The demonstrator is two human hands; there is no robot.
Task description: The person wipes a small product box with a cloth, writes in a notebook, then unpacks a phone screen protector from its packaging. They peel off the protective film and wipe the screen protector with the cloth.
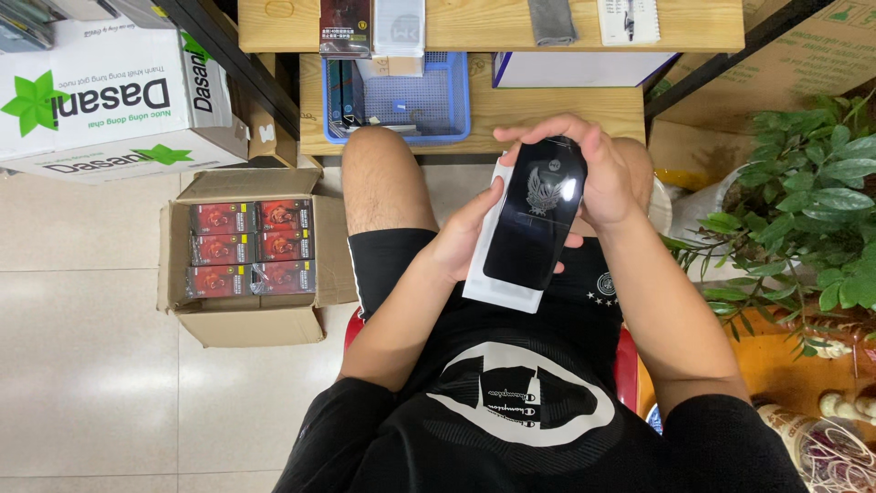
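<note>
A pale tiled floor lies under a seated person, with a low wooden table at twelve o'clock carrying a blue basket. At centre, both hands grip a glossy black phone-shaped slab lying on a white sleeve: the left hand cradles it from nine o'clock, the right hand curls fingers over its top end. An open cardboard box of red packs sits at nine o'clock; a leafy plant stands at three o'clock.

Single head camera, looking steeply down, close over lap and floor.
</note>
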